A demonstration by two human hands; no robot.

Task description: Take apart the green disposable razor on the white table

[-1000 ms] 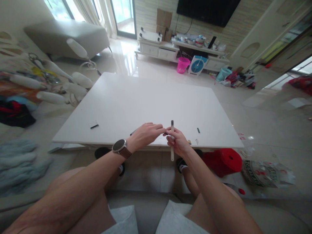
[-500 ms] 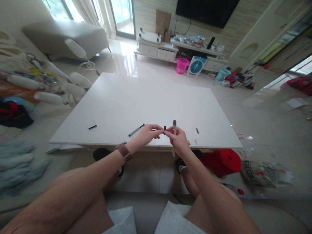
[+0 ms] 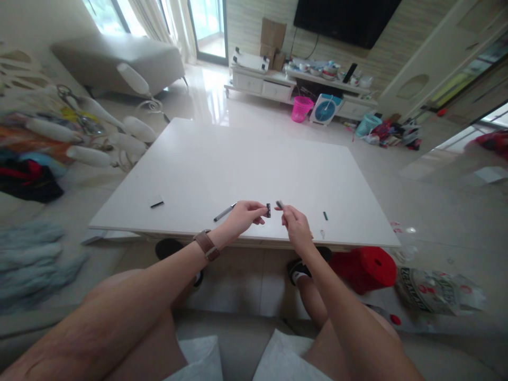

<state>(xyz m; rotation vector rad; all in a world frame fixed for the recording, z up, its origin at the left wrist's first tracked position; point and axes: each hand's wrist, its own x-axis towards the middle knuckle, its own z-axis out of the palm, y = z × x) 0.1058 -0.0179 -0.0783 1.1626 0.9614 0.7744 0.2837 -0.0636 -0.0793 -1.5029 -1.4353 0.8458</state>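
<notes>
While the left hand [image 3: 248, 214] pinches a strip [image 3: 269, 210], bag lettering [image 3: 411, 290] blurs

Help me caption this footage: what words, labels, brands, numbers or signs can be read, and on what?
Plastic bag at lower right: large dark letters, tilted and too blurred to quote.
Small black piece in the left hand: pale marks, too small to read.
No other text can be made out.

The person [image 3: 159, 288] wears 1 brown wristband [image 3: 206, 245], pale shorts [image 3: 198, 360], dark shoes [image 3: 293, 268].
</notes>
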